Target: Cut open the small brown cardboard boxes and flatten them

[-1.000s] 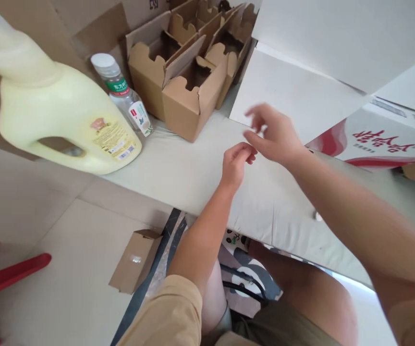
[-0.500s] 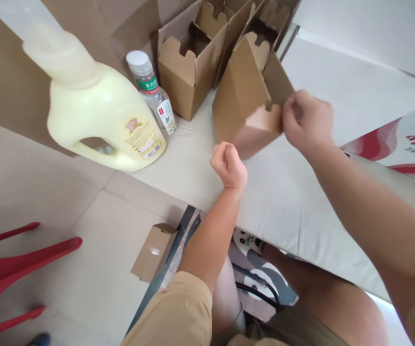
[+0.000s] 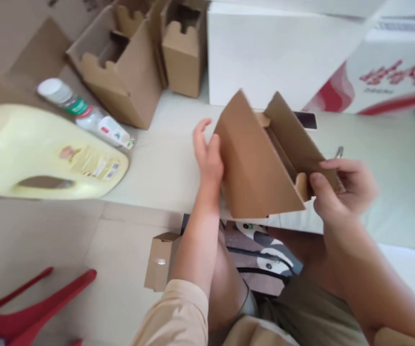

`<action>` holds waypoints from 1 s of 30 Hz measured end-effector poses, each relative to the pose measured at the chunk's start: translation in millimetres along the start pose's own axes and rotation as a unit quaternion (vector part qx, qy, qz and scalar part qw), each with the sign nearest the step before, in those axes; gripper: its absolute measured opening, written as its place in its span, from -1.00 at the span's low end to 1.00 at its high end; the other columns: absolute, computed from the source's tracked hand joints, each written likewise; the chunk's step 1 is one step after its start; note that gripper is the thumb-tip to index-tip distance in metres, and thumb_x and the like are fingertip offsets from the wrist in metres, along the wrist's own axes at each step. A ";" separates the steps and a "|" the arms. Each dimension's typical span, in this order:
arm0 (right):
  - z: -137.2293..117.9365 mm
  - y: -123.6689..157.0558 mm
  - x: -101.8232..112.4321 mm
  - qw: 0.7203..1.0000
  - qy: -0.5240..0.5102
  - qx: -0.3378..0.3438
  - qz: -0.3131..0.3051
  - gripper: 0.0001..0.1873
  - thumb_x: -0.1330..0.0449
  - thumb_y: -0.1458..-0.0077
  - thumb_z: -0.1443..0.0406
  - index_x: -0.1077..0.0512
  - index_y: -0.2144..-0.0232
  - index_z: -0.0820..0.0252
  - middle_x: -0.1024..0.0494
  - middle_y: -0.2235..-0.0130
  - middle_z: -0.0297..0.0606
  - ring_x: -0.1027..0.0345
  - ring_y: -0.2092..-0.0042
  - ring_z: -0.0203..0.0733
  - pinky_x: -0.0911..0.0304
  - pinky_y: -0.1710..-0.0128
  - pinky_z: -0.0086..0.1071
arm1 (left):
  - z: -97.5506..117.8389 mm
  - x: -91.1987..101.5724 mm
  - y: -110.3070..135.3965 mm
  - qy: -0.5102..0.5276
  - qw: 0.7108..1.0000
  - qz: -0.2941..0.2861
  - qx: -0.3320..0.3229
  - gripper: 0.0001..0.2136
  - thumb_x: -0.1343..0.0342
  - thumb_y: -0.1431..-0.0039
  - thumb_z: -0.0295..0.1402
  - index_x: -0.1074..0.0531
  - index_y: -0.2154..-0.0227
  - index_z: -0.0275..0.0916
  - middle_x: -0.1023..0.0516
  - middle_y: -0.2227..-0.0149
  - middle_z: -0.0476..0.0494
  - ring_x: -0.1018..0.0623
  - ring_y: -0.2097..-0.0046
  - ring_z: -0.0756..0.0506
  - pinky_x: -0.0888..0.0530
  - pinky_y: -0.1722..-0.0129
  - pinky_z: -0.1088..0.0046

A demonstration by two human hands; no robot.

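A small open brown cardboard box [image 3: 261, 163] is tilted above the near edge of the pale table [image 3: 164, 168]. My right hand [image 3: 340, 192] pinches its right end, thumb on the flap and fingers behind. My left hand [image 3: 207, 154] presses flat against the box's left side, fingers stretched up. The box's inside faces up and right, and I see nothing in it.
Several more open brown boxes [image 3: 124, 72] stand at the back left. A cream detergent jug [image 3: 45, 158] and a clear plastic bottle [image 3: 85, 115] are at the left. A white carton with red print [image 3: 319, 57] fills the back right. A closed small box [image 3: 160, 262] lies on the floor beside red chair legs [image 3: 38, 312].
My right hand reached to the stack, took one brown box and brought it toward me. My left hand went from a closed fist to flat against the box's side. The view swung right.
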State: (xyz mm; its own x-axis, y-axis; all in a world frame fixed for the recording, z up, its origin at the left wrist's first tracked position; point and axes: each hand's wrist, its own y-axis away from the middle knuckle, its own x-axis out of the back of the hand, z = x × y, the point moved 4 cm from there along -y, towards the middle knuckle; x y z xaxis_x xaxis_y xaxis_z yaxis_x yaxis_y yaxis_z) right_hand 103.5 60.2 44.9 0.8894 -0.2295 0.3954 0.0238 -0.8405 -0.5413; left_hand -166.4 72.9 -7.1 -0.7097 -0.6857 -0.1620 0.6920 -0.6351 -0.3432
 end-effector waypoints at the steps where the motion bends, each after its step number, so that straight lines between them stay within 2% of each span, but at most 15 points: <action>1: 2.1 -0.6 6.1 1.000 -0.010 0.007 0.008 -0.89 -0.28 -0.11 0.13 -0.53 0.26 -0.26 -0.47 0.43 -0.33 -0.31 0.44 -0.08 -0.21 0.45 -0.13 | -6.7 -1.0 -6.0 0.004 1.000 0.010 0.018 -0.65 0.00 -0.30 -0.01 -0.39 0.02 -0.10 -0.43 -0.12 -0.15 -0.36 -0.29 -0.20 -0.31 -0.23 0.22; 3: 6.8 -3.0 19.0 0.999 -0.041 0.016 0.018 -0.90 -0.29 -0.08 0.13 -0.53 0.28 -0.23 -0.50 0.41 -0.33 -0.33 0.42 -0.08 -0.24 0.46 -0.15 | -18.2 -6.0 -16.8 0.036 0.997 0.010 0.072 -0.64 0.16 -0.35 -0.04 -0.35 -0.01 -0.07 -0.39 -0.21 -0.13 -0.33 -0.32 -0.18 -0.32 -0.23 0.20; 5: 15.3 -7.2 28.5 0.998 -0.063 -0.015 0.022 -0.89 -0.30 -0.06 0.14 -0.53 0.30 -0.22 -0.53 0.36 -0.33 -0.40 0.34 -0.07 -0.32 0.39 -0.14 | -19.6 -17.1 -20.6 0.042 0.992 -0.053 0.103 -0.59 0.22 -0.33 0.02 -0.36 -0.01 -0.05 -0.41 -0.20 -0.11 -0.38 -0.29 -0.19 -0.36 -0.19 0.20; 7: 29.5 -12.8 31.4 0.992 -0.083 -0.097 0.026 -0.89 -0.33 -0.02 0.19 -0.53 0.33 -0.15 -0.53 0.35 -0.33 -0.42 0.30 -0.09 -0.38 0.33 -0.16 | -10.5 -28.7 -15.6 0.046 0.986 -0.126 0.099 -0.51 0.18 -0.27 0.14 -0.44 0.09 -0.09 -0.52 -0.04 -0.16 -0.49 -0.17 -0.25 -0.44 -0.09 0.18; 9: 47.4 -17.7 28.7 0.966 -0.145 -0.212 0.043 -0.88 -0.35 0.03 0.22 -0.51 0.37 -0.04 -0.51 0.36 -0.34 -0.42 0.31 -0.13 -0.38 0.33 -0.21 | 3.2 -38.4 -5.6 0.064 0.978 -0.182 0.076 -0.46 0.11 -0.19 0.21 -0.51 0.23 -0.15 -0.57 0.15 -0.20 -0.56 -0.04 -0.30 -0.49 0.01 0.15; 11: 62.4 -20.1 22.2 0.921 -0.235 -0.306 0.058 -0.85 -0.36 0.05 0.25 -0.46 0.40 0.05 -0.50 0.38 -0.35 -0.41 0.34 -0.18 -0.37 0.35 -0.26 | 13.5 -46.8 4.1 0.072 0.968 -0.231 0.063 -0.44 0.06 -0.14 0.24 -0.54 0.32 -0.18 -0.57 0.24 -0.22 -0.58 0.05 -0.32 -0.51 0.08 0.14; 13: 70.3 -20.1 16.4 0.885 -0.301 -0.350 0.058 -0.83 -0.37 0.05 0.28 -0.42 0.41 0.08 -0.50 0.40 -0.36 -0.40 0.37 -0.21 -0.35 0.38 -0.30 | 18.0 -53.0 9.5 0.059 0.962 -0.262 0.049 -0.43 0.02 -0.11 0.25 -0.57 0.34 -0.19 -0.57 0.24 -0.22 -0.58 0.08 -0.31 -0.51 0.12 0.15; 14: 71.8 -19.1 14.6 0.878 -0.318 -0.355 0.050 -0.82 -0.37 0.06 0.29 -0.42 0.42 0.09 -0.49 0.41 -0.37 -0.39 0.39 -0.23 -0.33 0.40 -0.32 | 18.5 -54.7 10.0 0.047 0.962 -0.265 0.038 -0.45 -0.01 -0.10 0.24 -0.58 0.34 -0.19 -0.57 0.22 -0.21 -0.58 0.08 -0.29 -0.50 0.11 0.17; 16: 72.3 -14.7 13.2 0.876 -0.336 -0.345 0.030 -0.80 -0.39 0.08 0.29 -0.41 0.41 0.08 -0.46 0.44 -0.41 -0.35 0.44 -0.26 -0.29 0.46 -0.35 | 17.2 -55.5 8.6 0.012 0.968 -0.250 0.012 -0.50 -0.06 -0.11 0.19 -0.58 0.34 -0.18 -0.58 0.21 -0.18 -0.58 0.08 -0.26 -0.50 0.09 0.21; 19: 70.7 -6.2 16.1 0.898 -0.327 -0.294 0.010 -0.80 -0.40 0.06 0.20 -0.47 0.38 0.03 -0.48 0.43 -0.42 -0.36 0.43 -0.25 -0.31 0.44 -0.34 | 12.3 -55.0 6.9 -0.032 0.972 -0.233 0.006 -0.55 -0.09 -0.12 0.13 -0.58 0.29 -0.17 -0.58 0.23 -0.15 -0.58 0.12 -0.21 -0.50 0.08 0.25; 22: 65.3 -1.2 19.0 0.932 -0.306 -0.192 -0.028 -0.74 -0.35 0.00 0.02 -0.55 0.28 -0.05 -0.60 0.24 -0.34 -0.49 0.21 -0.12 -0.43 0.21 -0.22 | 9.8 -54.9 8.9 -0.045 0.972 -0.229 0.013 -0.59 -0.12 -0.11 0.11 -0.53 0.26 -0.15 -0.59 0.16 -0.15 -0.58 0.10 -0.19 -0.51 0.07 0.26; 25: 55.8 2.5 18.9 0.944 -0.309 -0.086 -0.076 -0.47 -0.17 -0.05 -0.24 -0.60 0.18 -0.08 -0.62 0.07 -0.21 -0.49 -0.01 0.04 -0.41 -0.02 -0.07 | 9.0 -55.2 12.0 -0.046 0.973 -0.223 0.029 -0.58 -0.12 -0.11 0.13 -0.45 0.17 -0.10 -0.57 0.06 -0.17 -0.57 -0.01 -0.21 -0.50 0.01 0.24; 27: 50.4 4.8 18.4 0.951 -0.296 -0.047 -0.082 -0.42 -0.10 -0.09 -0.26 -0.62 0.15 -0.08 -0.61 0.03 -0.16 -0.49 -0.04 0.06 -0.38 -0.09 -0.03 | 7.4 -55.4 13.1 -0.040 0.972 -0.228 0.045 -0.56 -0.12 -0.12 0.13 -0.42 0.09 -0.05 -0.55 0.00 -0.17 -0.56 -0.05 -0.22 -0.50 -0.01 0.23; 30: 44.2 6.9 16.2 0.961 -0.265 -0.019 -0.080 -0.52 -0.17 -0.11 -0.18 -0.64 0.18 -0.07 -0.63 0.04 -0.15 -0.51 -0.02 0.07 -0.37 -0.11 -0.01 | 4.7 -53.1 10.8 -0.019 0.974 -0.224 0.042 -0.60 -0.17 -0.13 0.04 -0.46 0.06 -0.06 -0.55 -0.04 -0.16 -0.55 -0.08 -0.23 -0.49 -0.05 0.21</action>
State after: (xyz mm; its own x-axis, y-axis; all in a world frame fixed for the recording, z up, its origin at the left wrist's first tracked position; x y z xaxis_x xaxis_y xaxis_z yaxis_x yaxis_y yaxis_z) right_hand 138.3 72.4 14.8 0.9833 0.1787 0.0333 0.1729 -0.8634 -0.4739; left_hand -120.6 100.8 2.1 -0.9383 -0.3452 0.0206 0.3243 -0.8992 -0.2937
